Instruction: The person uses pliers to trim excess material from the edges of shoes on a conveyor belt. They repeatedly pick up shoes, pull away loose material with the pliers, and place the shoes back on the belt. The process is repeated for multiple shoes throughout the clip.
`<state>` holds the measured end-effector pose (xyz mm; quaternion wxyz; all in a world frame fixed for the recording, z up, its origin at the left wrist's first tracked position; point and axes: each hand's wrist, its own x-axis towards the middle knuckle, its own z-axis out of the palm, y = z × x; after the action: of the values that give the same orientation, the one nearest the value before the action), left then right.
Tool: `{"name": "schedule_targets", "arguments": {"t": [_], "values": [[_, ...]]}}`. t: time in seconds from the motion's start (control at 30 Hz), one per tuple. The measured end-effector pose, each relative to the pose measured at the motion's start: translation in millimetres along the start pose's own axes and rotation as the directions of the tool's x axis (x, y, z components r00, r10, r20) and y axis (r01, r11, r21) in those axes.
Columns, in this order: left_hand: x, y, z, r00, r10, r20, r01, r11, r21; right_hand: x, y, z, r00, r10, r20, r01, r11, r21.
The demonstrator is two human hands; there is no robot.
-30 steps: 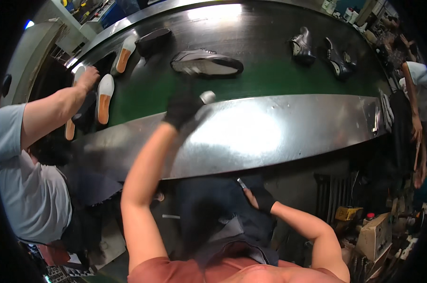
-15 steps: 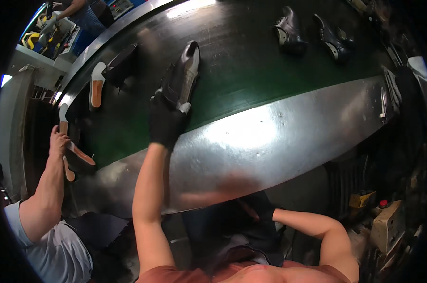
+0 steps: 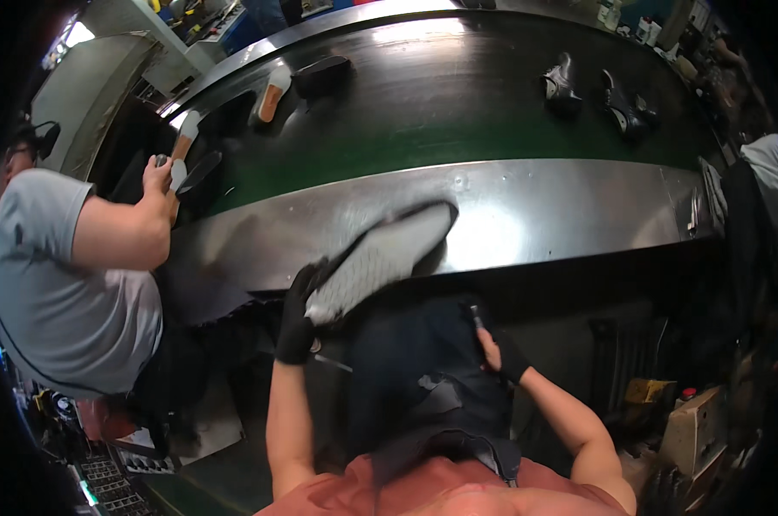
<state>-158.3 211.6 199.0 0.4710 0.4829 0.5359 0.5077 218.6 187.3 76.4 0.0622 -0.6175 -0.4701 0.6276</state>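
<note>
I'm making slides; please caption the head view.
Gloved left hand holds a shoe, pale sole toward the camera; the right hand holds a slim tool.

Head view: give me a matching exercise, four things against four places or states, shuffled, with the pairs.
1. Black-gloved left hand
2. Black-gloved right hand
3. Long, shiny grey metal ledge
4. Pale tan box

A. Lower right of the picture, a round red piece at its upper edge
B. Holding a slim, partly silvery tool
C. Along the near edge of the long dark green surface
D. Gripping a dark shoe, its pale grey sole showing

Pairs: 1-D, 2-B, 3-C, 4-A
</note>
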Motion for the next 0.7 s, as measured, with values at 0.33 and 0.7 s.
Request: {"name": "schedule_targets", "arguments": {"t": [0.33,0.7], "values": [[-44.2,4.1,87.0,0.856,0.329,0.399,-0.452,0.851,0.266,-127.1,-18.8,27.8,0.968,-0.028,-0.248,0.118,0.927,0.355],[6.4,-25.8,111.9,0.857,0.308,0.412,-0.436,0.861,0.263,-155.5,-45.2,44.4,0.962,-0.272,0.04,0.257,0.942,0.214]]}}
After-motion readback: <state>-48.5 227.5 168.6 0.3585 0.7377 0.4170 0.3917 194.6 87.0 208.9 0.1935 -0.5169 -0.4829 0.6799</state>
